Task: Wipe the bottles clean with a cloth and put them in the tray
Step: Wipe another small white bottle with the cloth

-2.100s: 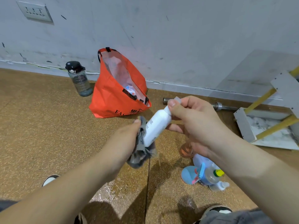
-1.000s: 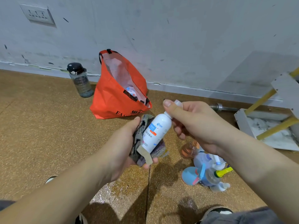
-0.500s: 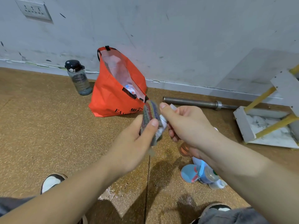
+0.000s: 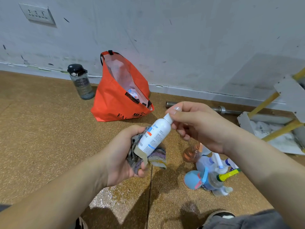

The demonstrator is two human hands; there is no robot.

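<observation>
Sliding back down from the neck, the cloth [image 4: 149, 160] now bunches round the base of the white bottle [image 4: 155, 138], whose label shows again. We hold that bottle tilted in the air above the floor [image 4: 49, 138], cap end up and to the right. Our right grip [image 4: 198, 128] pinches the cap between thumb and fingers to steady it, leaving the body free for wiping. Our left grip [image 4: 120, 161] curls round the cloth and the bottle's base, so the cloth can rub along it. Just below our right wrist, other bottles [image 4: 209, 172] lie huddled on the floor, probably waiting their turn. Farther back, an orange bag [image 4: 120, 100] and a dark water bottle [image 4: 81, 83] stand by the wall.
</observation>
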